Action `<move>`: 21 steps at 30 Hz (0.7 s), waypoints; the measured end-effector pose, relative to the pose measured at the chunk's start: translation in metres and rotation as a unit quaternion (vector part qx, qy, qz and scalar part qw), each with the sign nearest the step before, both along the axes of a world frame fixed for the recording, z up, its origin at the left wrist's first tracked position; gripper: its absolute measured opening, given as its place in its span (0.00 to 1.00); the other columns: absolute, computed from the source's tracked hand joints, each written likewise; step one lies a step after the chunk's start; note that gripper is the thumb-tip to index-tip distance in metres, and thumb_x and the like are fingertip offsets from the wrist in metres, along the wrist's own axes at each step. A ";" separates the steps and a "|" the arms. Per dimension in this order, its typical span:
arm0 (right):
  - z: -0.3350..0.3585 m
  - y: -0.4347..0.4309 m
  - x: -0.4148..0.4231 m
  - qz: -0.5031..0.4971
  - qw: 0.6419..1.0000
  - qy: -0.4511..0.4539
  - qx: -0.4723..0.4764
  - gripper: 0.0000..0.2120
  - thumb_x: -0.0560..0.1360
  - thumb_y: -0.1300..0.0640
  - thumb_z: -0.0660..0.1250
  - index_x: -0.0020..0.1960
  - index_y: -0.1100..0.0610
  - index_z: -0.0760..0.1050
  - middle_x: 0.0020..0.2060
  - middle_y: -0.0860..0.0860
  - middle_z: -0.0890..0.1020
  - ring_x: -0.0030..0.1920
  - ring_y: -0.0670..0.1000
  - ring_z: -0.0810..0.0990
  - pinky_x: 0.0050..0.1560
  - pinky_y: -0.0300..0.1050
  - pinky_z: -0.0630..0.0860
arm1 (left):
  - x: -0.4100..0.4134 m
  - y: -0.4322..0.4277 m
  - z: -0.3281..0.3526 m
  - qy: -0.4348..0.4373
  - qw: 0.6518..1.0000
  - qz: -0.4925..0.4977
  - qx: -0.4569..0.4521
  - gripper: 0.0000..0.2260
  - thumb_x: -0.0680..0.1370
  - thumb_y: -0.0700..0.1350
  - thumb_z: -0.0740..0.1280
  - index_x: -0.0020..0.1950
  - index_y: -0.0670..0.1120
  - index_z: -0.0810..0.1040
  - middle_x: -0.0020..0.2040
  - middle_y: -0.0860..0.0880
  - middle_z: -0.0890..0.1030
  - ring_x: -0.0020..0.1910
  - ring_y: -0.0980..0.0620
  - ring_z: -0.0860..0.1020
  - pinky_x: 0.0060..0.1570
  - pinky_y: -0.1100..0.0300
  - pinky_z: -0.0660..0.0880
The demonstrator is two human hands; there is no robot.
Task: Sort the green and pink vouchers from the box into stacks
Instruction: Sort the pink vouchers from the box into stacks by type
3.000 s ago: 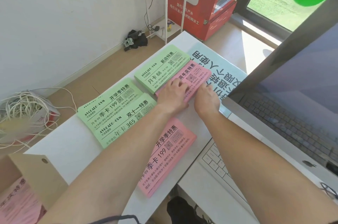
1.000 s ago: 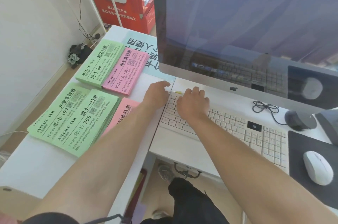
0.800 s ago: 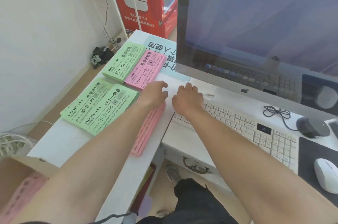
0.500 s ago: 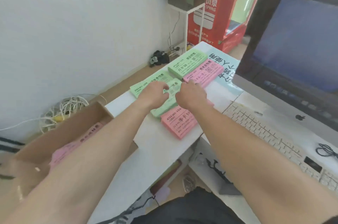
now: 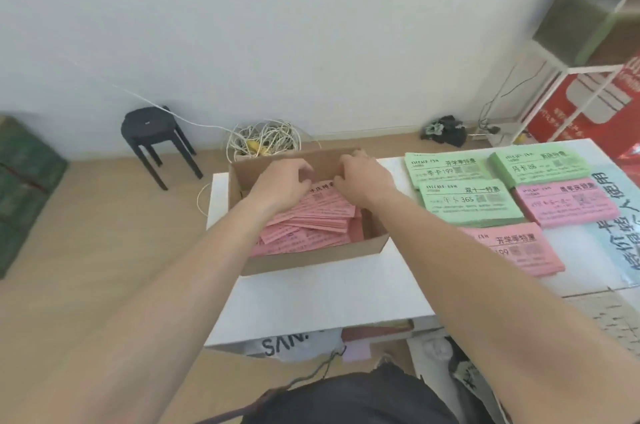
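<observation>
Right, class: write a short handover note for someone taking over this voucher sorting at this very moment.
Left hand and right hand: both down in the cardboard box, fingers curled over the loose pink vouchers; a grip cannot be confirmed.
Done: three green stacks and two pink stacks lie on the white table, right of the box.
Left: the pink vouchers in the box, to go onto matching stacks; no green ones show there.
</observation>
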State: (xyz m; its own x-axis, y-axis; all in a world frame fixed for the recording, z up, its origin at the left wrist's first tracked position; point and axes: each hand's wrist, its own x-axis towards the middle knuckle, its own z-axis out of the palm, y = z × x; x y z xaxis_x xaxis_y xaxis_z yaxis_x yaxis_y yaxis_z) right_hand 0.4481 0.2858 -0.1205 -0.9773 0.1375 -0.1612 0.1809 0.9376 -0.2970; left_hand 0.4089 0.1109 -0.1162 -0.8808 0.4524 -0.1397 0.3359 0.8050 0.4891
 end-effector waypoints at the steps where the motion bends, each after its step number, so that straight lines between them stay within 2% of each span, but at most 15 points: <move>1: -0.004 -0.005 -0.001 0.018 1.000 -0.018 -0.003 0.18 0.80 0.50 0.62 0.68 0.54 0.74 0.66 0.55 0.74 0.67 0.59 0.73 0.64 0.55 0.74 | 0.001 -0.009 -0.005 -0.013 1.000 0.000 -0.017 0.14 0.80 0.46 0.66 0.66 0.48 0.79 0.66 0.49 0.80 0.64 0.49 0.77 0.65 0.52 0.73; 4: -0.023 -0.017 -0.008 0.069 0.994 -0.089 0.002 0.23 0.79 0.49 0.64 0.73 0.54 0.71 0.69 0.55 0.72 0.68 0.59 0.73 0.66 0.53 0.72 | 0.000 -0.032 -0.022 -0.038 0.996 -0.006 -0.082 0.18 0.79 0.45 0.69 0.69 0.49 0.76 0.68 0.48 0.78 0.65 0.47 0.76 0.64 0.52 0.73; 7: -0.045 -0.020 -0.011 0.093 0.985 -0.141 0.030 0.33 0.75 0.44 0.69 0.76 0.53 0.65 0.72 0.55 0.68 0.72 0.60 0.67 0.69 0.58 0.70 | -0.001 -0.036 -0.044 -0.055 0.990 -0.019 -0.126 0.26 0.77 0.44 0.71 0.75 0.51 0.70 0.72 0.47 0.73 0.68 0.45 0.73 0.64 0.49 0.74; 11: -0.065 -0.019 -0.013 0.126 0.972 -0.186 0.065 0.53 0.63 0.29 0.74 0.78 0.50 0.60 0.75 0.53 0.62 0.75 0.59 0.60 0.73 0.62 0.63 | -0.008 -0.033 -0.073 -0.080 0.976 -0.057 -0.196 0.41 0.71 0.56 0.76 0.79 0.51 0.61 0.78 0.48 0.64 0.75 0.44 0.64 0.70 0.43 0.69; 13: -0.074 -0.018 -0.013 0.147 0.968 -0.187 0.075 0.57 0.62 0.26 0.73 0.80 0.50 0.56 0.76 0.53 0.60 0.76 0.59 0.58 0.75 0.61 0.60 | -0.011 -0.032 -0.085 -0.089 0.970 -0.075 -0.213 0.46 0.68 0.60 0.76 0.80 0.51 0.59 0.80 0.49 0.60 0.78 0.44 0.60 0.74 0.43 0.64; 15: -0.081 -0.018 -0.014 0.155 0.969 -0.173 0.088 0.55 0.64 0.28 0.73 0.81 0.51 0.55 0.76 0.54 0.60 0.77 0.59 0.58 0.75 0.61 0.59 | -0.012 -0.030 -0.095 -0.068 0.970 -0.084 -0.219 0.46 0.68 0.61 0.77 0.80 0.52 0.59 0.79 0.50 0.61 0.77 0.45 0.61 0.73 0.44 0.64; 18: -0.087 -0.020 -0.017 0.181 0.963 -0.154 0.130 0.45 0.69 0.36 0.73 0.78 0.52 0.60 0.74 0.56 0.63 0.75 0.59 0.60 0.74 0.61 0.62 | -0.013 -0.029 -0.102 -0.033 0.974 -0.079 -0.211 0.42 0.67 0.60 0.77 0.78 0.52 0.63 0.76 0.50 0.66 0.73 0.45 0.65 0.69 0.44 0.68; 21: -0.086 -0.020 -0.021 0.193 0.960 -0.149 0.140 0.38 0.71 0.41 0.72 0.75 0.52 0.63 0.72 0.57 0.66 0.73 0.61 0.63 0.72 0.62 0.64 | -0.013 -0.031 -0.101 -0.027 0.977 -0.070 -0.200 0.36 0.72 0.56 0.74 0.76 0.53 0.65 0.73 0.50 0.68 0.72 0.45 0.66 0.66 0.44 0.71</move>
